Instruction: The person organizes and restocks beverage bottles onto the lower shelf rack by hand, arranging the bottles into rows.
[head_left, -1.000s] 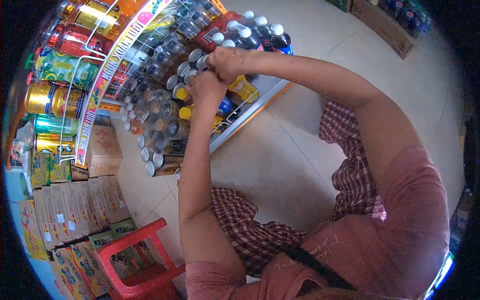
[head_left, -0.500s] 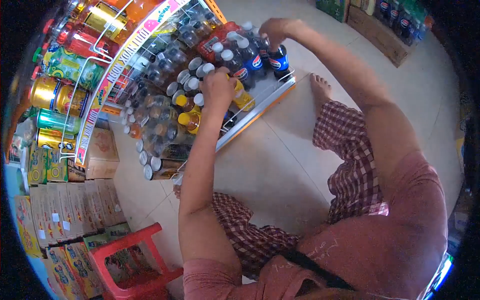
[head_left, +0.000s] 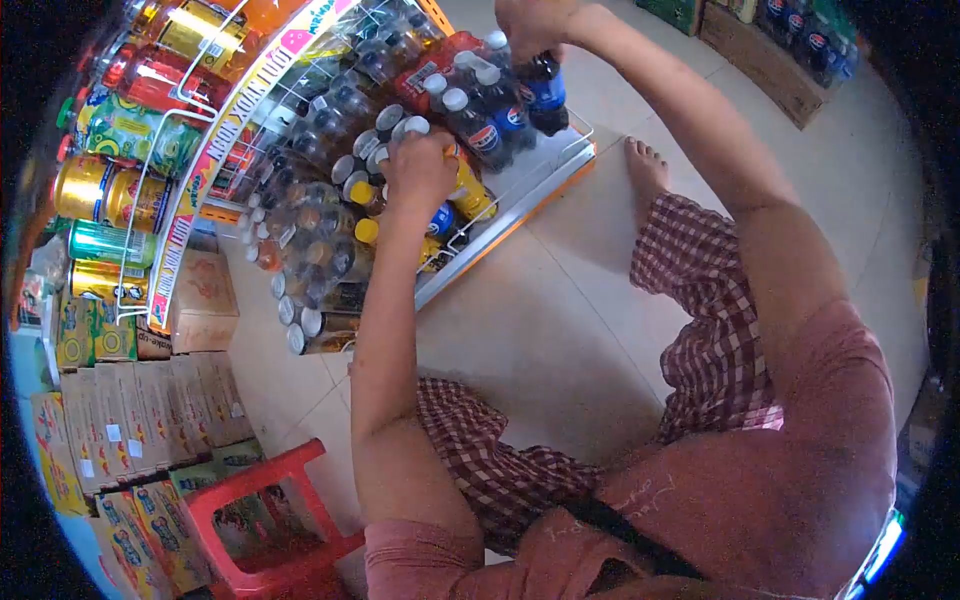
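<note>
My right hand is closed around the top of a dark Pepsi bottle with a blue label, at the right end of the lower rack shelf. The bottle's cap is hidden by the fingers. My left hand reaches into the rows of bottles, its fingers curled at the top of a yellow-labelled bottle near the shelf's front rail. Between my hands stand more Pepsi bottles with white caps. Bottles with yellow caps are beside my left wrist.
Cans and bottles fill the upper rack shelf at left, behind a printed strip. Stacked cartons and a red plastic stool stand lower left. A cardboard box and more Pepsi bottles are at upper right.
My right hand has moved up and left with the Pepsi bottle, which now tilts. My left hand has shifted slightly left, and the yellow-labelled bottle has moved left too.
</note>
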